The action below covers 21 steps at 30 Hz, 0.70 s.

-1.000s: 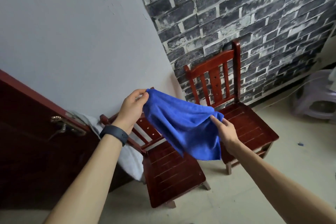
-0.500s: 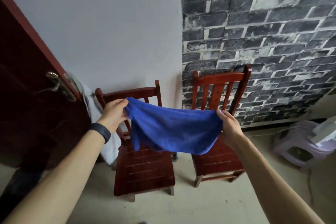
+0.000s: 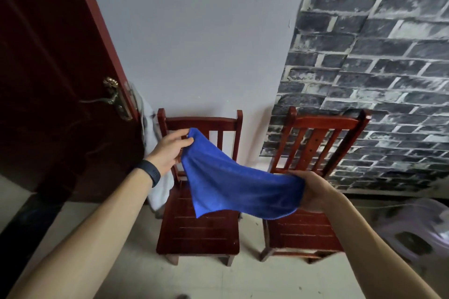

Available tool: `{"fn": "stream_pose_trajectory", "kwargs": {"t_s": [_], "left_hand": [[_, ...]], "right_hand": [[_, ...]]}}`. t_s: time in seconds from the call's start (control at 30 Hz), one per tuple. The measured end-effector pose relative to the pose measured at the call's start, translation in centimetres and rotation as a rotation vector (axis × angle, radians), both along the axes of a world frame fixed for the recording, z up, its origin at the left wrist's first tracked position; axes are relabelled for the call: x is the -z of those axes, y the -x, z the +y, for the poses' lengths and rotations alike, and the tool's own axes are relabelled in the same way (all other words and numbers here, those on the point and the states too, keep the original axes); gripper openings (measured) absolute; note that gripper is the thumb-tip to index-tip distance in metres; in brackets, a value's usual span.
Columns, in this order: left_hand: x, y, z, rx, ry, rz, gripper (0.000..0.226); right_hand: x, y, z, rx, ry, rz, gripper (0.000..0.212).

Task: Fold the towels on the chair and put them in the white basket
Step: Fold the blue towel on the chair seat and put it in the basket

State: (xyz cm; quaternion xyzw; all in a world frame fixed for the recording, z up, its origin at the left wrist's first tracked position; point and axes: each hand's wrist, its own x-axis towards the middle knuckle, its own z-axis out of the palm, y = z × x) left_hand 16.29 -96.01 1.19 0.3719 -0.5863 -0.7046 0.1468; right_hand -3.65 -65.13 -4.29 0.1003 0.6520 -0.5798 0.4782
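A blue towel (image 3: pixel 233 187) hangs stretched in the air between my two hands, sagging in the middle above two red wooden chairs. My left hand (image 3: pixel 170 150) pinches its upper left corner, higher up, in front of the left chair's (image 3: pixel 198 238) backrest. My right hand (image 3: pixel 313 192) grips the towel's right edge, lower, over the right chair's (image 3: pixel 303 233) seat. Both seats are bare. A white basket is not in view.
A dark red door (image 3: pixel 56 85) with a brass handle (image 3: pixel 114 98) stands open at the left. A pale cloth (image 3: pixel 155 192) hangs beside the left chair. A lilac plastic stool (image 3: pixel 413 233) sits at the right on the tiled floor. Brick-patterned wall behind.
The view has swung so the chairs sit straight ahead. My right hand has dropped lower with its towel edge, so the towel now slopes down from left to right.
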Motion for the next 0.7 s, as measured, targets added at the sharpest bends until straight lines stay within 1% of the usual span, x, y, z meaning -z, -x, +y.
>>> {"fn": "stream_pose_trajectory", "kwargs": {"t_s": [0.03,0.07,0.17,0.27,0.33,0.4,0.43,0.47,0.5,0.53,0.6,0.67,0.7], "left_hand": [[0.2,-0.3,-0.4,-0.010,0.002,-0.005,0.031],[0.4,-0.7,-0.8,-0.021,0.001,-0.009,0.030],[0.9,-1.6,-1.8,-0.032,-0.003,-0.016,0.025],[1.7,-2.3,-2.8,-0.026,-0.010,-0.040,0.025],[2.2,-2.8,-3.6,-0.001,-0.013,-0.056,0.029],[2.6,-3.2,-4.3,0.024,0.006,-0.071,0.033],[2.7,-3.4,-4.7,0.031,0.020,-0.077,0.034],[2.8,-3.6,-5.0,0.033,0.032,-0.084,0.034],[3.0,-3.7,-5.3,0.034,0.046,-0.097,0.033],[3.1,-3.8,-5.7,0.033,0.061,-0.111,0.031],[3.8,-4.1,-6.6,0.023,0.113,-0.151,0.025],[4.9,-4.7,-7.3,0.009,0.210,-0.209,0.019],[5.6,-5.0,-7.6,-0.010,0.252,-0.232,0.020]], "right_hand": [[0.6,0.0,-0.1,-0.028,-0.017,-0.005,0.056],[0.8,-0.3,-0.2,-0.052,-0.037,0.004,0.055],[0.8,-1.6,-1.3,-0.062,-0.085,0.021,0.035],[1.0,-2.2,-2.4,-0.016,-0.091,0.031,0.029],[1.3,-2.3,-2.9,0.000,-0.042,0.034,0.033],[1.0,-2.7,-3.3,0.037,0.013,0.016,0.049],[0.9,-2.9,-3.5,0.069,0.033,0.006,0.053],[0.6,-3.2,-3.8,0.098,0.047,0.002,0.049],[0.4,-3.6,-4.2,0.122,0.055,0.017,0.036],[0.4,-3.8,-4.6,0.146,0.057,0.046,0.028],[1.0,-3.8,-5.3,0.221,0.012,0.172,0.030],[1.7,-4.0,-5.9,0.262,-0.075,0.384,0.032],[1.8,-4.3,-6.1,0.223,-0.146,0.503,0.031]]}}
